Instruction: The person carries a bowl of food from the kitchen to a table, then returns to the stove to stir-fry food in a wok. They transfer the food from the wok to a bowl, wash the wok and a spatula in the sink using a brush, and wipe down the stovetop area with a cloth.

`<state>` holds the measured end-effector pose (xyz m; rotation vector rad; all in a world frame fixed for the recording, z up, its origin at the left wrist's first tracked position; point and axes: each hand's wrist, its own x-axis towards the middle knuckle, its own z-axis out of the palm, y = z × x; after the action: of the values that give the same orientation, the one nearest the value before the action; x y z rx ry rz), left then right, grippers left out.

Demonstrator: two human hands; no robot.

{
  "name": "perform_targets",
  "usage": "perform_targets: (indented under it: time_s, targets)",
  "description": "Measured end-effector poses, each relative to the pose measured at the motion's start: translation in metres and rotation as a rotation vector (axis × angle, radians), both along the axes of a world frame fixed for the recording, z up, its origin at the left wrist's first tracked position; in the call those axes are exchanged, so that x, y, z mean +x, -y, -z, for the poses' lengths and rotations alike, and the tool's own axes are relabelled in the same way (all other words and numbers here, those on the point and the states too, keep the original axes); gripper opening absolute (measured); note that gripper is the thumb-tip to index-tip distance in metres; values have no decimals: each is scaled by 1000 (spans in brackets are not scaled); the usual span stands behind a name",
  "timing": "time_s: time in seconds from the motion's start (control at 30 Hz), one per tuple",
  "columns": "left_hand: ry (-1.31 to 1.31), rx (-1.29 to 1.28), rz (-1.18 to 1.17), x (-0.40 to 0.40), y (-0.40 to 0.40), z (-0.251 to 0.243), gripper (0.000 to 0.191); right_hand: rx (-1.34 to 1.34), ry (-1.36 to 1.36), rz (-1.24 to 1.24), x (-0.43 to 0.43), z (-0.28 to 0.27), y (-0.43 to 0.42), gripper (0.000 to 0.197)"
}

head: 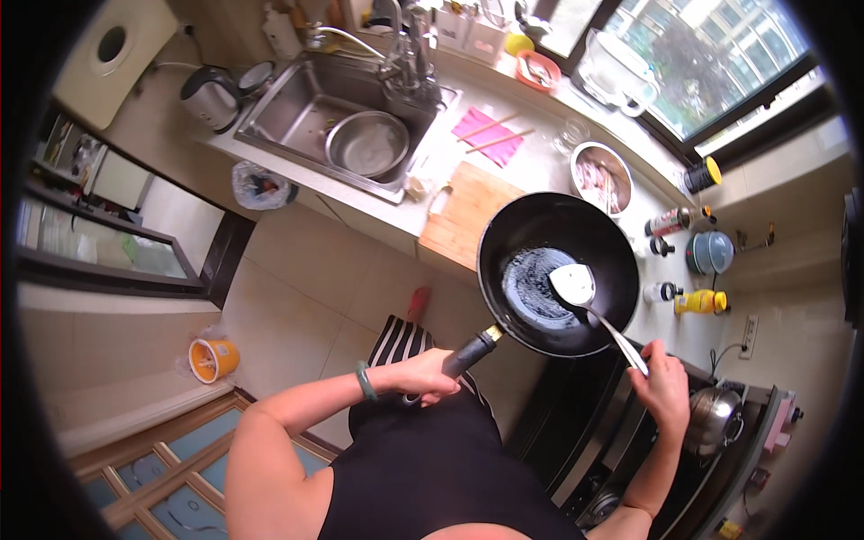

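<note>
My left hand grips the dark handle of a black wok, which is held up over the counter's edge and partly covers a wooden cutting board. In my right hand is the handle of a metal spatula, its broad blade inside the wok. The wok's bottom looks wet, with a pale, shiny patch. Behind the wok, a steel bowl holds raw meat, with what look like chopsticks in it. A pair of wooden chopsticks lies on a pink cloth beyond the board.
A steel sink at the upper left holds a metal basin, with an electric kettle beside it. Bottles, including a yellow one, line the counter at right. A stove with a lidded steel pot stands at lower right.
</note>
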<state>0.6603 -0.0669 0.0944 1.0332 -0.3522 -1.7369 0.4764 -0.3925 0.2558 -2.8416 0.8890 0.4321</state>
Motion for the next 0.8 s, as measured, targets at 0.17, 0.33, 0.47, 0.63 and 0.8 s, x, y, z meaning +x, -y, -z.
perform_targets:
  time_s: [0.17,0.33,0.47,0.63,0.8]
  targets:
    - [159,57,-282,3,-66,4,14,250,190,-152,75,62,-47,38]
    - [225,193,-534,47,-121,10,16,444,195,-150,179,93,-118,44]
    - [290,207,-615,104,-182,29,17,421,232,-256,267,134,-156,46]
    - [397,288,-653,183,-237,37,18,392,635,-174,402,171,-171,26]
    - [362,304,-717,248,-259,59,17,331,883,-275,543,232,-173,20]
